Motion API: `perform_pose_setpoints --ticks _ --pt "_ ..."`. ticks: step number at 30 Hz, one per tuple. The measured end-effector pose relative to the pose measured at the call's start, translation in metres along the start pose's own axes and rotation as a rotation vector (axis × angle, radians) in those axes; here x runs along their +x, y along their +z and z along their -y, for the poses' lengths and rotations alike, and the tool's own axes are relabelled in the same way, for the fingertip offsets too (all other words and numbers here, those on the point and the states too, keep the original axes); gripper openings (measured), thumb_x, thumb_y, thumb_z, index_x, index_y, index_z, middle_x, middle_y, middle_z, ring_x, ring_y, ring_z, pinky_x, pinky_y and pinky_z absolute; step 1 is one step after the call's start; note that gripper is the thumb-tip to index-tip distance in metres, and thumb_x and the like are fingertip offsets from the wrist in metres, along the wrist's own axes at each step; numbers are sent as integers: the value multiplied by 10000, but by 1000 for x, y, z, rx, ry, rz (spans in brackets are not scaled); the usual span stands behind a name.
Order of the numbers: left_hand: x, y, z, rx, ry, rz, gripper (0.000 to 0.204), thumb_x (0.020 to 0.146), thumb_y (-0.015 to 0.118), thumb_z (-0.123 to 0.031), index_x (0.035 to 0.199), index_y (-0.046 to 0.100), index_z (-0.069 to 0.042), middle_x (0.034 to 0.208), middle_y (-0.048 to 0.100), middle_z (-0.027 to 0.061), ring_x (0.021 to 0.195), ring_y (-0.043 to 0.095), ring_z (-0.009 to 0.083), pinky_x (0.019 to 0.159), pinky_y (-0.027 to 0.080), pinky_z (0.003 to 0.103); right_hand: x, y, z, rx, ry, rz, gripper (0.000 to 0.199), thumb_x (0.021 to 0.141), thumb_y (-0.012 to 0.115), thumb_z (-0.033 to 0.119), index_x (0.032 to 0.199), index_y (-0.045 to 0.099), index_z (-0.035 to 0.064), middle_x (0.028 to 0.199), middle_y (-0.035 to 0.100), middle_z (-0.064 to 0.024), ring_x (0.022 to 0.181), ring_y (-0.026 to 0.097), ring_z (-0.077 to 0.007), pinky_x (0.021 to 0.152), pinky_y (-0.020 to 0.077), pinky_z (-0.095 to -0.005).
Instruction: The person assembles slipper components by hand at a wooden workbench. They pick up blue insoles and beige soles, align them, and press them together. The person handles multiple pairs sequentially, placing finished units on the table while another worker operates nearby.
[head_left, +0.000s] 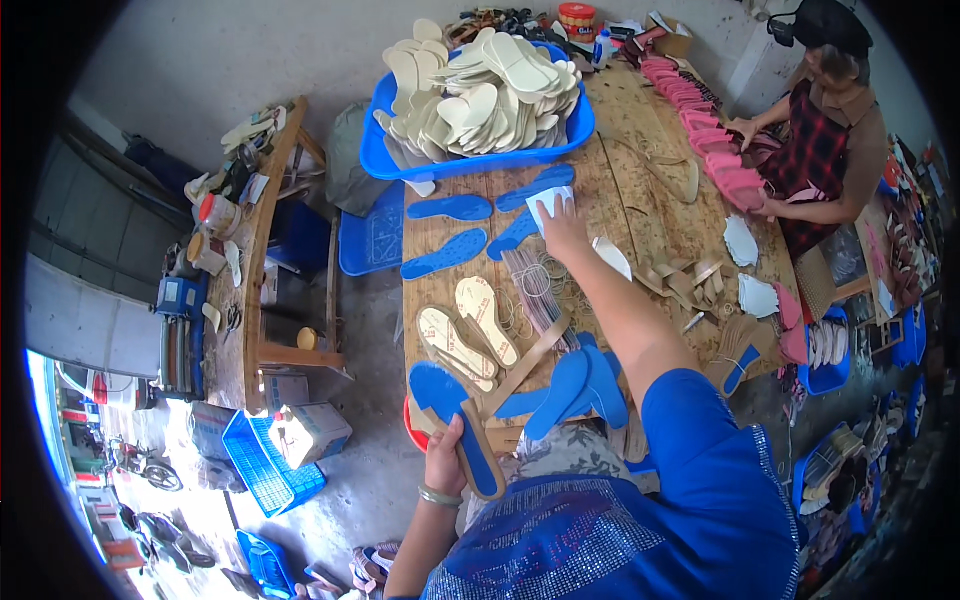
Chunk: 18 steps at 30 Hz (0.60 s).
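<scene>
My left hand is closed around a blue insole with a tan edge and strip, held up in front of my body at the table's near edge. Stretched forward over the table, my right hand has its fingers on a folded white piece, cloth or paper, I cannot tell. That piece lies over a blue insole. Left of it rest more flat blue insoles. Cream insoles with red print lie nearer me, beside a bundle of thin strips. Blue insoles overlap at the front edge.
A blue tub heaped with cream insoles stands at the far side of the wooden table. A co-worker on the right handles a row of pink shoe pieces. Blue crates and a side bench stand left.
</scene>
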<state>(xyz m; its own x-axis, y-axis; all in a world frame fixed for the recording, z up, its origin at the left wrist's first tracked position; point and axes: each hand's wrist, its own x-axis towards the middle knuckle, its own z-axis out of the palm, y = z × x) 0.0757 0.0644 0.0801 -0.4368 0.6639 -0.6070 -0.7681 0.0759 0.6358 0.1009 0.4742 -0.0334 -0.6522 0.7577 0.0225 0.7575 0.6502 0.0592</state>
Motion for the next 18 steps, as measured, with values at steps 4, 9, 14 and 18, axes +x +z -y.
perform_pose_setpoints --ticks 4,9,14,18 --pt "0 -31 13 55 -11 -86 281 933 515 -230 1106 536 -8 892 640 94 734 633 170 662 538 285 10 38 8 -10 -35 -1 548 876 483 184 1399 318 173 1442 255 -221 1314 273 -405 982 320 -512" --pt "9 -38 17 20 -33 -111 265 927 531 -236 1068 571 -16 882 640 79 726 626 159 650 524 277 46 73 -30 70 76 -111 256 824 486 176 1011 653 124 956 665 -147 871 634 -330 733 472 -438" --pt "30 -32 23 52 -58 -112 256 934 514 -217 1078 571 -14 878 640 72 734 620 147 653 517 268 53 79 -121 554 512 -243 188 766 520 106 798 654 -21 829 667 -178 731 666 -226 654 496 -400" --pt "55 -21 23 142 -85 -36 242 937 504 -198 1071 579 -12 887 643 64 765 617 139 671 510 259 54 71 -193 1331 679 126 233 751 599 24 982 615 -1 891 663 -151 761 666 -228 676 545 -332"
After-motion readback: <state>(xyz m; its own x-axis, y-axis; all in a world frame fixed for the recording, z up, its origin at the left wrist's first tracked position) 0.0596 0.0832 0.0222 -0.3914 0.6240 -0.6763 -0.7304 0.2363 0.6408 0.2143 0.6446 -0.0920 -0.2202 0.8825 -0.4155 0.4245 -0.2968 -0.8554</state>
